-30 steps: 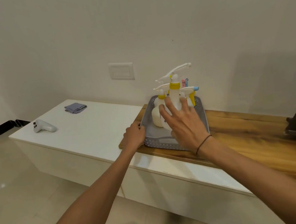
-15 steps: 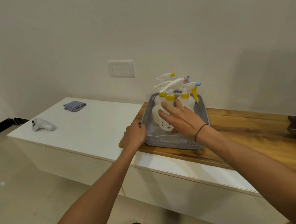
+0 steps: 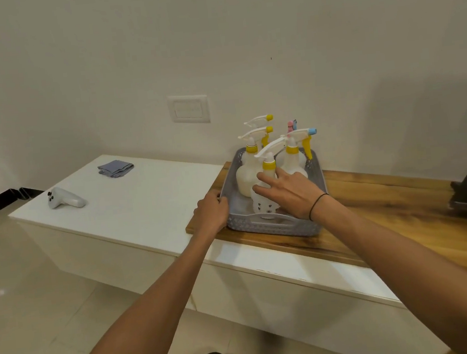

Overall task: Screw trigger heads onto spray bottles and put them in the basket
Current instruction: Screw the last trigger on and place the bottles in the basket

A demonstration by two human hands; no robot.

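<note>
Bottle (image 3: pixel 264 199) with the yellow collar stands upright at the front of the basket (image 3: pixel 275 225), trigger head on, nozzle pointing left. Three or four more capped bottles stand behind it in the basket, touching or nearly so; the exact count is hard to read. Right hand (image 3: pixel 291 192) lies against the bottle's right side, fingers loosely spread across its shoulder and body, palm low near the basket's front rim; looks like a light steadying hold, not a full wrap. Left hand (image 3: pixel 211 212) is curled on the basket's left rim, pinning it. Basket sits on the wooden board (image 3: pixel 388 204), at its left end. Judgement: this is the set-down step, likely near the end of the task, since no loose bottles or heads show outside the basket. To do it well: confirm the base is flat on the basket floor, then peel the fingers off sideways so they don't snag the trigger above or tip the neighbours. Keep the left hand on the rim until the right is clear. Both forearms reach forward, right wrist angled in from the right.
</note>
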